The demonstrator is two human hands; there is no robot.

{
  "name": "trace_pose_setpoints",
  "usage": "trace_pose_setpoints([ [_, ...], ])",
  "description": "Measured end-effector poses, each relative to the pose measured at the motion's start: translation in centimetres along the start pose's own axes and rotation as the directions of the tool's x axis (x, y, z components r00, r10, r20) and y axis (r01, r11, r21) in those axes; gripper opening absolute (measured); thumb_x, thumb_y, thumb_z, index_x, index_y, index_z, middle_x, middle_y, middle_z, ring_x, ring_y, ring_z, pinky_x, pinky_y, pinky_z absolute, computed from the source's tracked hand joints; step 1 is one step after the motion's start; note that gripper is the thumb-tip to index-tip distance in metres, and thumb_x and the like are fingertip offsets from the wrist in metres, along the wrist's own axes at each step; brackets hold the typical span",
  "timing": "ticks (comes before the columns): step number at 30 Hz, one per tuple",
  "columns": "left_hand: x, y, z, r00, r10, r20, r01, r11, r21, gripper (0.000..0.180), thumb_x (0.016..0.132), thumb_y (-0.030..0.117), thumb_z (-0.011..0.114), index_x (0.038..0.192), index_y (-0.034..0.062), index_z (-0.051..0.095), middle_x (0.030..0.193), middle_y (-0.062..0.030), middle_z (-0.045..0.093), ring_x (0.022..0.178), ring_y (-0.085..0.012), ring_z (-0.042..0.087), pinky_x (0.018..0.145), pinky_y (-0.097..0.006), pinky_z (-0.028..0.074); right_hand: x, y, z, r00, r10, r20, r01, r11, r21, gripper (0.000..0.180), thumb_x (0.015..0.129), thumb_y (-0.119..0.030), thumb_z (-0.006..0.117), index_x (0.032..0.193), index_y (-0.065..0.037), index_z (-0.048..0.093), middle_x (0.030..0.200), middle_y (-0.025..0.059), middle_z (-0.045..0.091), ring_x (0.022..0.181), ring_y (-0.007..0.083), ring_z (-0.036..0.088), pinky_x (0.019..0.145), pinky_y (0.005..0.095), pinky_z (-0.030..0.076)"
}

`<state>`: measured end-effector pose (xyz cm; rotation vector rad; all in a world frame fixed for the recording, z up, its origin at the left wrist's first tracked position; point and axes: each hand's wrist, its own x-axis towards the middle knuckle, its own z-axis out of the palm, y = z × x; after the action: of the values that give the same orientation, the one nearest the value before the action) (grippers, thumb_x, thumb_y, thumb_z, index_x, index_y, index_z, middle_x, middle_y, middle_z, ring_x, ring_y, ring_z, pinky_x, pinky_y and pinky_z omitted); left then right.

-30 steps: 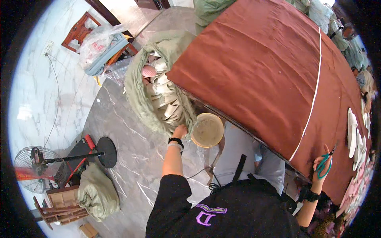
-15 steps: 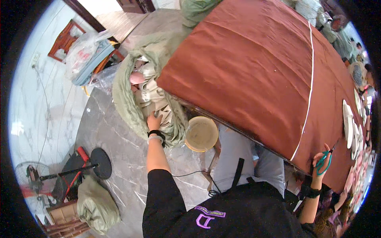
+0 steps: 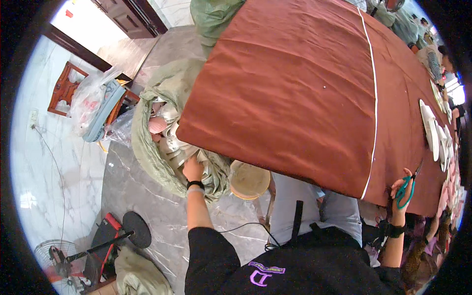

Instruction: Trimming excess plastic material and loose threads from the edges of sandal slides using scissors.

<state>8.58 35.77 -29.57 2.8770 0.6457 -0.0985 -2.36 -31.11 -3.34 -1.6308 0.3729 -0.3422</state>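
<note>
My left hand (image 3: 192,168) reaches down into an open olive-green sack (image 3: 147,147) on the floor, its fingers among pale fabric pieces (image 3: 169,142) inside; whether it grips one I cannot tell. My right hand (image 3: 402,189) holds teal-handled scissors (image 3: 407,186) at the near edge of a long table covered in brown cloth (image 3: 295,88) with a white line (image 3: 374,93) drawn across it. A stack of white cut pieces (image 3: 432,132) lies on the cloth to the right.
A round wooden stool (image 3: 250,180) stands beside the sack under the table's edge. A floor fan (image 3: 64,255), a red-and-black stand (image 3: 118,236), another green sack (image 3: 140,275), a plastic bag on a wooden chair (image 3: 91,105) and people at the far right surround me.
My left hand has pushed further forward and deeper into the sack. My head has tilted so the table fills more of the view. The right hand stays at the table's edge with the scissors.
</note>
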Motion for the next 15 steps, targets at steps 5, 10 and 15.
trace_pose_setpoints([
  [5, -6.1, -1.8, -6.0, 0.977, -0.034, -0.210, 0.017, 0.997, -0.081, 0.029, 0.070, 0.021, 0.063, 0.095, 0.0075, 0.064, 0.098, -0.0131, 0.063, 0.096, -0.0333, 0.056, 0.077, -0.044, 0.047, -0.1, 0.2, -0.1, 1.000, -0.012, 0.007, 0.011, 0.999, 0.045, 0.050, 0.097, -0.044, 0.032, 0.127, -0.005, 0.039, 0.060, 0.0028, 0.054, 0.039, 0.0064, 0.043, 0.034, 0.0180, 0.032],
  [10, -14.6, -5.4, -14.9, 0.829, -0.546, -0.123, 0.070, 0.318, -0.945, 0.022, 0.081, 0.014, 0.061, 0.096, -0.0030, 0.059, 0.093, -0.0111, 0.063, 0.086, -0.0211, 0.060, 0.074, -0.032, 0.049, -0.5, -0.4, 0.8, 0.983, -0.076, 0.167, 0.053, 0.989, 0.141, 0.058, 0.096, -0.046, 0.033, 0.136, -0.004, 0.030, 0.059, 0.0012, 0.049, 0.041, 0.0047, 0.037, 0.036, 0.0170, 0.029],
  [15, -25.0, 2.9, -23.4, 0.846, -0.529, -0.065, -0.173, -0.157, -0.972, 0.027, 0.086, 0.010, 0.055, 0.109, -0.0032, 0.050, 0.102, -0.0112, 0.059, 0.091, -0.0210, 0.059, 0.079, -0.034, 0.048, -2.4, -3.1, 1.9, 0.929, -0.123, 0.349, 0.063, 0.982, 0.179, 0.061, 0.094, -0.049, 0.036, 0.135, -0.005, 0.032, 0.064, 0.0013, 0.048, 0.047, 0.0069, 0.041, 0.039, 0.0198, 0.031],
])
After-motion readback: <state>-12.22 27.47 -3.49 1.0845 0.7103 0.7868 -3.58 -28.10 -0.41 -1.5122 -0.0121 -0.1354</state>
